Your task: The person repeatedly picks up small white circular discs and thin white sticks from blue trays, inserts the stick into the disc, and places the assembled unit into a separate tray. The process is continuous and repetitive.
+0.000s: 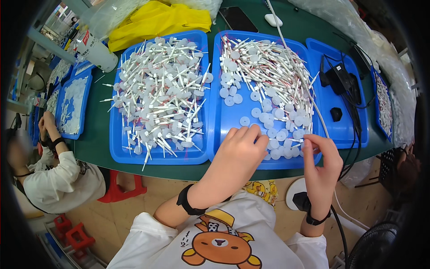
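Observation:
My left hand (pixel 242 150) is curled, fingertips down among translucent white discs (pixel 244 121) at the near side of the middle blue tray (pixel 230 117). What it pinches, if anything, is hidden behind the fingers. Facing it, my right hand (pixel 321 157) has thumb and forefinger pinched on the end of a thin white stick (pixel 296 141) over the tray's near right corner. Many white sticks with reddish threads (pixel 268 62) are heaped in the tray's far part. The left blue tray (pixel 115 139) is piled with sticks bearing discs (pixel 161 94).
Right of the trays, a shallower blue tray (pixel 329 130) holds a black power adapter (pixel 339 78) and cables. A white cable (pixel 309 85) crosses the middle tray. Behind lie a yellow bag (pixel 156 24) and a phone (pixel 238 19). At left, another person (pixel 62 175) works beside a tray.

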{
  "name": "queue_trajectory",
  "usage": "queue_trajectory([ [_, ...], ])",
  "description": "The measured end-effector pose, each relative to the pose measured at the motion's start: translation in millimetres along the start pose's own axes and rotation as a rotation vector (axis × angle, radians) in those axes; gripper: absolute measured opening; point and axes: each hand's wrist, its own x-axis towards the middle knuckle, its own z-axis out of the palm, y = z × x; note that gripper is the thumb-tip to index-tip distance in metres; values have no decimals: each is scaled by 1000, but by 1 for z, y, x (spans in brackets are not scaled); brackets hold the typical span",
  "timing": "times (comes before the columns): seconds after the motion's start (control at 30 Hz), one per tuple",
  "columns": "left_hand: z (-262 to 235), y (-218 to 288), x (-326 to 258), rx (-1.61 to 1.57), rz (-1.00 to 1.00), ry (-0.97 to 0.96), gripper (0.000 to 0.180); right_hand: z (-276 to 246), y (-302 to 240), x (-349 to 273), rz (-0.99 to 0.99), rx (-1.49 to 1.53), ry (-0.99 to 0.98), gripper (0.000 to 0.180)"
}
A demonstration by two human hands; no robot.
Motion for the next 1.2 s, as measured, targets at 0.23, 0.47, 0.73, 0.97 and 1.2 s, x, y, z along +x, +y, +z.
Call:
queue_trajectory([
  [0.23, 7, -5, -1, -70, 17, 38, 16, 11, 24, 12, -208, -374, -176, 9],
  [0.47, 8, -7, -3, -47, -17, 45, 26, 10, 26, 31, -280, -421, -310, 11],
  [0.73, -13, -6, -12, -100, -99, 116, 38, 13, 29, 36, -304, -253, -414, 13],
  [0.97, -26, -1, -24, -366, -243, 86, 33, 6, 14, 32, -175, 51, -355, 11],
  [1.2, -34, -4, -25, -581, -196, 38, 29, 0, 7, 25, -73, 272, -232, 17],
])
